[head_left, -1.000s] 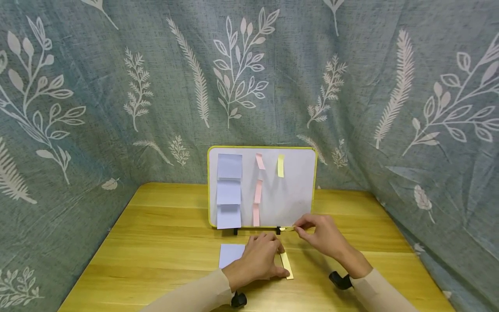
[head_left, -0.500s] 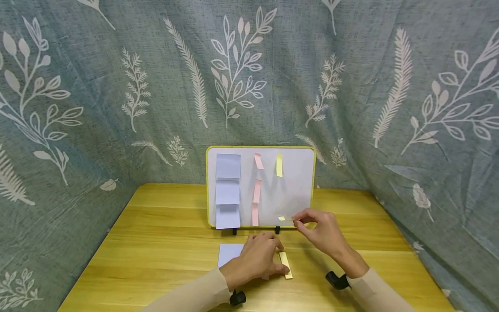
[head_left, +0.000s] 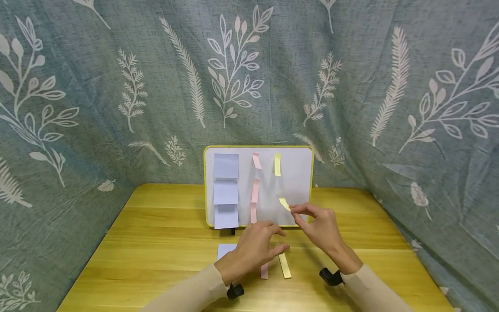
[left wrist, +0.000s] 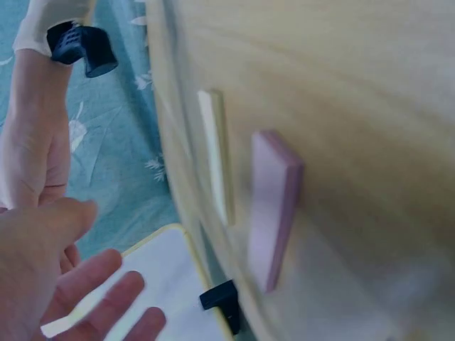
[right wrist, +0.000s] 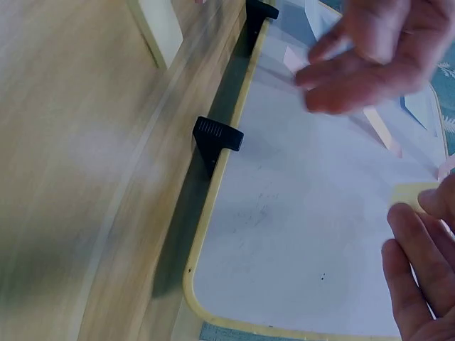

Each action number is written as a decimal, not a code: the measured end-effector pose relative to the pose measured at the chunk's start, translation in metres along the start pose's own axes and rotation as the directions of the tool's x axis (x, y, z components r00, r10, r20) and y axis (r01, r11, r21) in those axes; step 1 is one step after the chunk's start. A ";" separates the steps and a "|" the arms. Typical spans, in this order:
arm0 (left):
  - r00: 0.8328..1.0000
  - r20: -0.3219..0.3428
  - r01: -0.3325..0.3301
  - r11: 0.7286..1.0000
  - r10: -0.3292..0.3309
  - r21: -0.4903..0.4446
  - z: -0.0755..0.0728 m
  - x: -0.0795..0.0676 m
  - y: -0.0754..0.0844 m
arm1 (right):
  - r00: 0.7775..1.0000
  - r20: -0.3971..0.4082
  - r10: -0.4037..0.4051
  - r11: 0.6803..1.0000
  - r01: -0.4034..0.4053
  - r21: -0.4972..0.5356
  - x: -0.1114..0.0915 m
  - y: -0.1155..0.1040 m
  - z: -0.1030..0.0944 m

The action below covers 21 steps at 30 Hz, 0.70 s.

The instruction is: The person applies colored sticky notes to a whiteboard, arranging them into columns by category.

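My right hand (head_left: 321,227) pinches one end of a yellow sticky strip (head_left: 285,204), whose free end curls up before the lower right part of the whiteboard (head_left: 298,173). My left hand (head_left: 255,246) hovers over the table with relaxed, spread fingers and holds nothing. Below it lie a pad of yellow sticky strips (head_left: 285,266) and a pad of pink sticky strips (left wrist: 274,206), the latter partly hidden in the head view. A blue sticky note pad (head_left: 226,250) shows beside the left wrist. On the board hang blue sticky notes (head_left: 226,192), pink strips (head_left: 255,190) and one yellow strip (head_left: 277,164).
The yellow-framed whiteboard leans upright on black stand feet (right wrist: 217,135) on the wooden table (head_left: 156,242). A patterned curtain (head_left: 171,95) encloses the back and sides. Black wrist devices (head_left: 330,276) sit at both cuffs.
The right hand has lifted the yellow strip from the board's bottom edge up in front of its surface. My left hand has let go of the yellow pad and risen slightly forward.
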<state>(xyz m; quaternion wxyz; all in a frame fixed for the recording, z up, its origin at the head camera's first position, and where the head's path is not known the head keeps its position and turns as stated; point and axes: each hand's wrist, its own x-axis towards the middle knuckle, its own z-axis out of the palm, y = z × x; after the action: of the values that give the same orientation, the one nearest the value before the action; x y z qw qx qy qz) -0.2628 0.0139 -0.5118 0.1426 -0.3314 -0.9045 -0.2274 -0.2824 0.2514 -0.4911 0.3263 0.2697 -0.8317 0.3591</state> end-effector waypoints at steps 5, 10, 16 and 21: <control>0.995 -0.099 -0.034 0.999 0.034 0.003 -0.009 0.006 -0.001 | 0.998 -0.061 -0.008 1.000 0.009 0.005 0.005 -0.002 0.004; 0.972 -0.220 -0.087 0.996 0.080 -0.023 -0.021 0.013 -0.005 | 0.996 -0.089 -0.009 1.000 0.010 0.016 0.010 -0.003 0.008; 0.937 -0.331 -0.124 0.992 0.109 -0.025 -0.036 0.024 -0.012 | 0.992 -0.124 -0.001 0.999 0.005 0.032 0.014 -0.004 0.015; 0.922 -0.373 -0.134 0.990 0.104 -0.054 -0.053 0.036 -0.017 | 0.991 -0.137 0.014 0.998 -0.007 0.055 0.017 -0.004 0.021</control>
<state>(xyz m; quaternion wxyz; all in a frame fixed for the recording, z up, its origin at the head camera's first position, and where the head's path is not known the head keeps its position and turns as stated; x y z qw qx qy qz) -0.2949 -0.0055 -0.4571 0.3104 -0.3424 -0.8302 -0.3117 -0.2980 0.2296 -0.4880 0.3735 0.2488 -0.7987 0.4008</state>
